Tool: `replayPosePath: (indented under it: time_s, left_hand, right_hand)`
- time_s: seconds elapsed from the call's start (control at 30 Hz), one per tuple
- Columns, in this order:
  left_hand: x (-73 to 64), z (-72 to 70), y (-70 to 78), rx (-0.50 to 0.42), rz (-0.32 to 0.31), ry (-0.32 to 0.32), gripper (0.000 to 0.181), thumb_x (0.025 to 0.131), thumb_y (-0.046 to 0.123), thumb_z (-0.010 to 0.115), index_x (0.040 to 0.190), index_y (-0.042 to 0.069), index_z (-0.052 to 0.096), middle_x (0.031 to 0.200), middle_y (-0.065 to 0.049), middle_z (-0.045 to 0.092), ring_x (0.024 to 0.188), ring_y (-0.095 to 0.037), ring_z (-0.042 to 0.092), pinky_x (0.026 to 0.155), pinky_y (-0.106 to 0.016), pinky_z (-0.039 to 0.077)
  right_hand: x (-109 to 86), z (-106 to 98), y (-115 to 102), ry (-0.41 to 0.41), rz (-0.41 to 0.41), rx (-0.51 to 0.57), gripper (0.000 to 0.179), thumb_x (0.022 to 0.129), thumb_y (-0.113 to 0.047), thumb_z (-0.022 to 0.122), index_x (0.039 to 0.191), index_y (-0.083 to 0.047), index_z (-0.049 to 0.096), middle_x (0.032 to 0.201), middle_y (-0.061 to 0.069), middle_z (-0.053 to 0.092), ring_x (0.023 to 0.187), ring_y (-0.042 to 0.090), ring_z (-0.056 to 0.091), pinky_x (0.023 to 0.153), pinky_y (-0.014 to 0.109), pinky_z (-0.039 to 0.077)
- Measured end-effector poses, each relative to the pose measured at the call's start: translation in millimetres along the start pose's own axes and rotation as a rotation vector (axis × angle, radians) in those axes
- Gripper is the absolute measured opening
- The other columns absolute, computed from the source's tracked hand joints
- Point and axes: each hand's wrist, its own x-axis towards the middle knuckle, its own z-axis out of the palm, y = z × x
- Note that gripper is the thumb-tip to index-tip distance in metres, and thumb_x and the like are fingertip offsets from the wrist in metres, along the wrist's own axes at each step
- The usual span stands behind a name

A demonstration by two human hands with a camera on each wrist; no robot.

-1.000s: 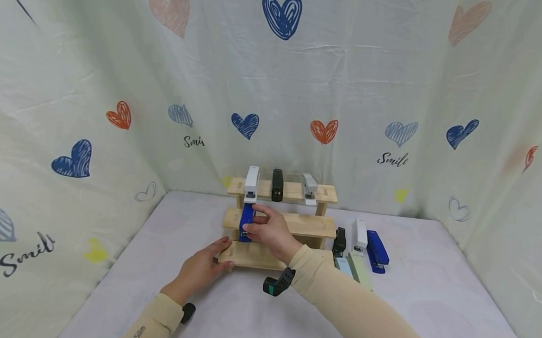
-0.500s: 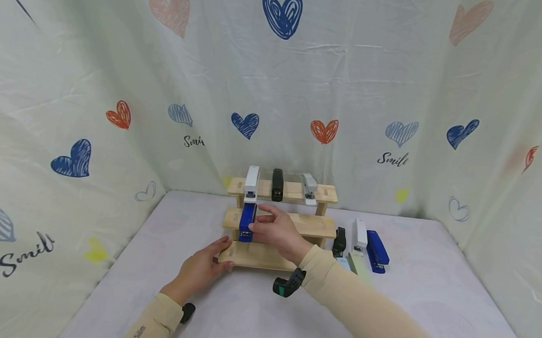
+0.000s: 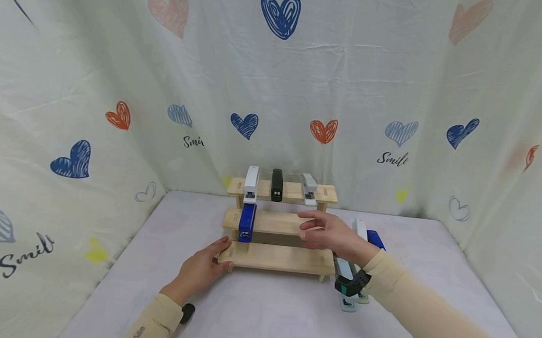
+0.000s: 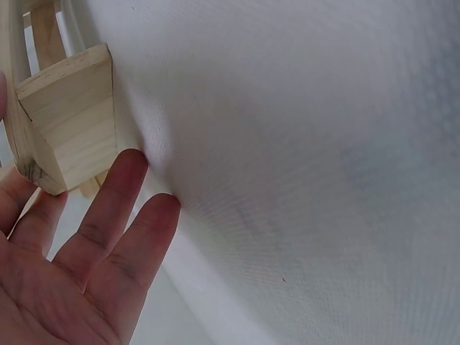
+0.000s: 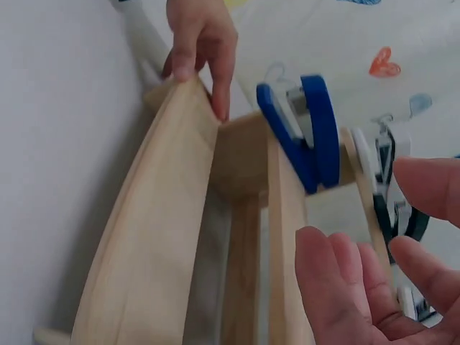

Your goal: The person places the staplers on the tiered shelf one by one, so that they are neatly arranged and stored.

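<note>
A person's left hand (image 3: 201, 268) grips the left end of the lowest shelf (image 5: 151, 215) of a three-tiered wooden rack (image 3: 273, 258), while the right hand (image 3: 334, 237), empty, its fingers loosely bent and its thumb apart, hangs by the right end of the middle shelf (image 3: 277, 223). A blue stapler (image 3: 247, 221) sits on that middle shelf, well to the right hand's left and beyond the left hand. Beyond both hands, a white stapler (image 3: 252, 181), a black stapler (image 3: 277, 183) and a gray stapler (image 3: 310, 187) line the top shelf (image 3: 292, 191).
</note>
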Motion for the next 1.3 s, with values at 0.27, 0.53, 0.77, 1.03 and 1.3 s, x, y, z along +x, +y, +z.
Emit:
replayPosePath:
  time_s: [0.27,0.53,0.77,1.03,1.3]
  left_hand:
    - [-1.9,-1.1,-0.1,0.011,0.009,0.010,0.064,0.089,0.037,0.077,0.144,0.013,0.055,0.152,0.003,0.046,0.090,-0.013,0.065,0.071,-0.034,0.052]
    - [-0.7,-1.2,0.6,0.009,0.007,0.006,0.065,0.089,0.037,0.077,0.145,0.013,0.055,0.153,0.003,0.045,0.091,-0.012,0.064,0.071,-0.033,0.052]
    - [-0.2,-0.4,1.6,0.009,0.003,0.001,0.065,0.089,0.038,0.077,0.144,0.013,0.055,0.153,0.002,0.045,0.094,-0.015,0.065,0.073,-0.035,0.053]
    - [-0.3,0.1,1.2,0.008,0.001,0.003,0.065,0.089,0.038,0.077,0.144,0.013,0.055,0.153,0.003,0.045,0.094,-0.014,0.066,0.072,-0.035,0.053]
    - [-1.5,-1.4,2.8,0.010,0.002,0.002,0.064,0.089,0.037,0.077,0.145,0.013,0.055,0.153,0.002,0.045,0.096,-0.015,0.065,0.075,-0.036,0.053]
  right_hand:
    - [-39.4,-67.0,44.0,0.085,0.091,-0.127,0.064,0.094,-0.019,0.072,0.148,-0.002,0.042,0.129,0.023,0.052,0.111,0.034,0.059,0.089,0.046,0.053]
    - [-71.8,-110.9,74.9,0.172,0.154,-0.154,0.060,0.099,-0.013,0.064,0.149,0.004,0.037,0.131,0.027,0.050,0.118,0.038,0.054,0.092,0.048,0.052]
    - [-81.6,-127.2,84.6,0.209,0.143,-0.137,0.064,0.101,-0.022,0.063,0.151,0.005,0.033,0.139,0.031,0.046,0.121,0.041,0.054,0.092,0.047,0.052]
    - [-78.0,-140.5,102.6,0.335,0.207,-0.175,0.062,0.104,-0.023,0.056,0.153,0.004,0.029,0.145,0.034,0.038,0.126,0.048,0.047,0.094,0.046,0.050]
    - [-72.1,-140.9,121.3,0.299,0.278,-0.121,0.065,0.105,-0.024,0.055,0.155,0.001,0.023,0.149,0.036,0.029,0.129,0.049,0.043,0.098,0.051,0.047]
